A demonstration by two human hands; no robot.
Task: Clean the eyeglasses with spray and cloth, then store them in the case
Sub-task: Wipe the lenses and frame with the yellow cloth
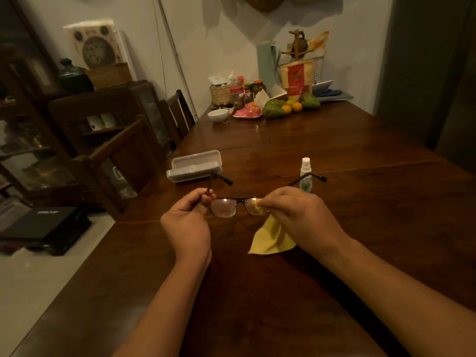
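Observation:
Dark-framed eyeglasses (226,206) are held above the wooden table (334,140) with their temples unfolded and pointing away from me. My left hand (189,222) grips the left temple near the hinge. My right hand (293,210) pinches a yellow cloth (273,238) around the right lens, and the cloth's loose end hangs down toward the table. A small clear spray bottle (306,173) with a white cap stands just beyond my right hand. A grey glasses case (194,168) lies open beyond my left hand.
At the table's far end stand a wicker basket (221,94), jars, a white bowl (218,115), fruit (275,108) and packets. Wooden chairs (128,155) line the left edge, with a dark cabinet (103,109) behind them.

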